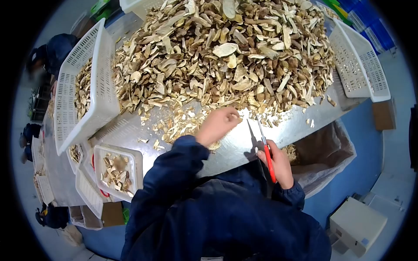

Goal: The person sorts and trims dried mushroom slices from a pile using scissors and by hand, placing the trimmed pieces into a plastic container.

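My left hand [217, 125] is over the metal table [235, 152], its thumb and fingertips pinched on a small pale mushroom piece [237, 116] at the near edge of the heap. To its right, my right hand [278, 163] is closed around a red-handled tool [269, 163] with a long, narrow metal blade pointing away from me. Whether it has a second blade is unclear beside the dark shadow. Beyond both hands rises a large heap of sliced dried mushrooms [226, 61]. Small pale trimmings [178, 126] are scattered left of my left hand.
At left stand a tall white perforated basket [104, 82] with mushroom slices and a small white tray [138, 165] of pieces. Another white basket [348, 65] is at right. Below the table's right edge is a lined bin [335, 148]. Several people in dark clothing [61, 50] are far left.
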Demonstrator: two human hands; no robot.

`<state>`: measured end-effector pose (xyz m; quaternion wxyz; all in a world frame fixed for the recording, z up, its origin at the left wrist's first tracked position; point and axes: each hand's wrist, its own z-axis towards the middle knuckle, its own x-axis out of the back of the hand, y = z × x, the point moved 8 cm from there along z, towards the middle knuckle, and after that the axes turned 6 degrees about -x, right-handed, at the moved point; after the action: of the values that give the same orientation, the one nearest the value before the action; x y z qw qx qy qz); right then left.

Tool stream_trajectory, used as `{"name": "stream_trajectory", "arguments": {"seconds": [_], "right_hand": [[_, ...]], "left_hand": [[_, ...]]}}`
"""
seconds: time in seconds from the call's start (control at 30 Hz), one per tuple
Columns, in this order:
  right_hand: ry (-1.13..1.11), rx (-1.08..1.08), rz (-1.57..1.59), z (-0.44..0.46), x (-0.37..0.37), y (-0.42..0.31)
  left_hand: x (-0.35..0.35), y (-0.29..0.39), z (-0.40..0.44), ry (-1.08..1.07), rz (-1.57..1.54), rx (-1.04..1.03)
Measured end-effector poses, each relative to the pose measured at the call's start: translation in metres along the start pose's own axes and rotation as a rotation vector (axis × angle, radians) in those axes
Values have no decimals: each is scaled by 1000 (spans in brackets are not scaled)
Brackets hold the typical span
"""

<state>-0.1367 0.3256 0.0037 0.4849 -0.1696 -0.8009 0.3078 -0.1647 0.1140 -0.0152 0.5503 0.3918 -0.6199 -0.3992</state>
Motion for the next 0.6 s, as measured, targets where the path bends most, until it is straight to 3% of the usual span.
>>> {"name": "stream_trajectory", "arguments": {"seconds": [0.1, 0.2, 0.33, 0.43, 0.57, 0.6], "right_hand": [[3, 21, 36, 3, -1, -7], [4, 32, 3, 4, -2, -10], [-9, 17, 11, 1, -2, -8], [-5, 13, 26, -1, -2, -4], [15, 13, 34, -1, -1, -1], [25, 23, 33, -1, -1, -2]], "left_hand": [[22, -45, -11, -57, -980, 323], [39, -49, -2, 65, -814, 303], [43, 2, 10, 280, 389, -119], [31, 5, 11, 300, 697, -99], [37, 17, -8, 76, 468, -60], [33, 15, -12, -75, 408, -5]]}}
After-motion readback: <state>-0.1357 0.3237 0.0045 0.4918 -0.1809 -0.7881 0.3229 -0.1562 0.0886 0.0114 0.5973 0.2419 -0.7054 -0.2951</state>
